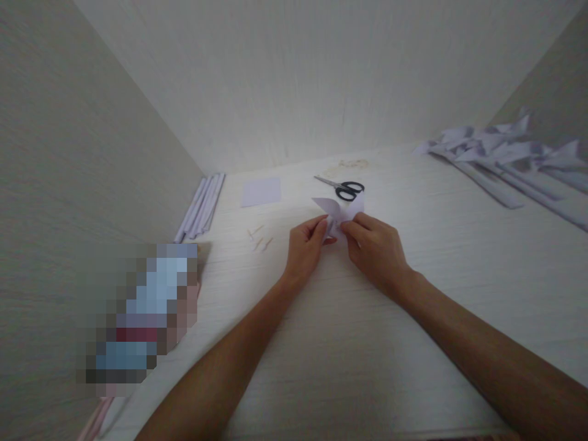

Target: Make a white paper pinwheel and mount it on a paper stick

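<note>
Both of my hands meet at the middle of a pale table point(349, 343). My left hand point(305, 245) and my right hand point(374, 248) pinch a small folded piece of pale lilac paper point(337, 211) between their fingertips. Its pointed flaps stick up and away from my fingers. Black-handled scissors point(343, 187) lie shut on the table just beyond the paper.
A flat lilac paper square point(261, 191) lies at the back left. Folded paper strips point(202, 205) rest along the left wall. Several small sticks point(260, 239) lie left of my hands. A heap of folded paper pieces point(509, 162) fills the right back. A blurred patch point(140, 312) sits at left.
</note>
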### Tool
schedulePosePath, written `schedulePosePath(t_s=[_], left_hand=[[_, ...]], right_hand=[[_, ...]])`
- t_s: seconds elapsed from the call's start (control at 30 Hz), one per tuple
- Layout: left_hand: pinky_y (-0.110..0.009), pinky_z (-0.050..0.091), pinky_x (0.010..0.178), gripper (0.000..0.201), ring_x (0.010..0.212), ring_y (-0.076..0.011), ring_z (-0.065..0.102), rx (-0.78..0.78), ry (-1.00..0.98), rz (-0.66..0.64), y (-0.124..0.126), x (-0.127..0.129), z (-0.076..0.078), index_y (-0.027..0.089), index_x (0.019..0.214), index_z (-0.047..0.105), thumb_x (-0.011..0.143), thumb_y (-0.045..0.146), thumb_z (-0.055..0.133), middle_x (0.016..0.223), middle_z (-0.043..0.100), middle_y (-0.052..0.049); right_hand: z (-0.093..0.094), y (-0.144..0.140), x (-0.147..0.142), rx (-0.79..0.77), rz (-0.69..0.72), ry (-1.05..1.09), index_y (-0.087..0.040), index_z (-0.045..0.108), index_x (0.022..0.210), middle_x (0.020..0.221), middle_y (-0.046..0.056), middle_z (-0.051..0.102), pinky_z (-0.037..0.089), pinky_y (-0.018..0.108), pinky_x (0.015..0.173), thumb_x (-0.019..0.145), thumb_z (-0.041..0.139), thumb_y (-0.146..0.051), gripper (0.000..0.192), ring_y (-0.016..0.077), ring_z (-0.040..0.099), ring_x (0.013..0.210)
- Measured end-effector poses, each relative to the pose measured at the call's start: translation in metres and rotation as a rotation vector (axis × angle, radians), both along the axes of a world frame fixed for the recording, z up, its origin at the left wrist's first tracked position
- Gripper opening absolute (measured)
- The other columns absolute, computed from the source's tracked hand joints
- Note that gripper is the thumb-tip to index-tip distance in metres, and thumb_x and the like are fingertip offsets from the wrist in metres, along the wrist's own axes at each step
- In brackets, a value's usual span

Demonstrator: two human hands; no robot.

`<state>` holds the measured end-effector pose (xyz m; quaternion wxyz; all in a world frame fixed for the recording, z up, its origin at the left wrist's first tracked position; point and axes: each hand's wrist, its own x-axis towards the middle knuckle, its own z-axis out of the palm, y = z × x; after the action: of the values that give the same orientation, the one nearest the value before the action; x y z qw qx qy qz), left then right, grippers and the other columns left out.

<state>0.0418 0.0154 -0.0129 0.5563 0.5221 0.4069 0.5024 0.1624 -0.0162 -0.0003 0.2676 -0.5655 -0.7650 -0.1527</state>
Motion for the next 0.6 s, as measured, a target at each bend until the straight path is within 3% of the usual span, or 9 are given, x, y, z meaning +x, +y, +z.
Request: schedulePosePath(t_s=[0.43,0.6], left_hand=[[-0.026,0.053,0.061,0.029,0.061,-0.0088,0.056,0.036,0.064,-0.009,-0.0007,0.0006,-0.0014,0.014,0.091,0.064,0.071,0.031,0.053,0.085,0.065,-0.004],[-0.026,0.052,0.063,0.029,0.062,-0.0088,0.057,0.028,0.072,0.011,-0.0001,0.0,-0.0018,0.014,0.092,0.064,0.071,0.031,0.053,0.088,0.065,-0.005]], right_hand=[[-0.0013,0.0008,-0.0012,0.081,0.026,-0.09,-0.016,0.058,0.064,0.062,0.005,0.055,0.031,0.026,0.055,0.075,0.04,-0.006,0.023,0.0142,0.046,0.058],[-0.0027,0.0007,-0.001,0.016,0.011,-0.052,-0.015,0.06,0.069,0.063,0.004,0.056,0.032,0.025,0.054,0.076,0.041,-0.007,0.022,0.0134,0.046,0.056]])
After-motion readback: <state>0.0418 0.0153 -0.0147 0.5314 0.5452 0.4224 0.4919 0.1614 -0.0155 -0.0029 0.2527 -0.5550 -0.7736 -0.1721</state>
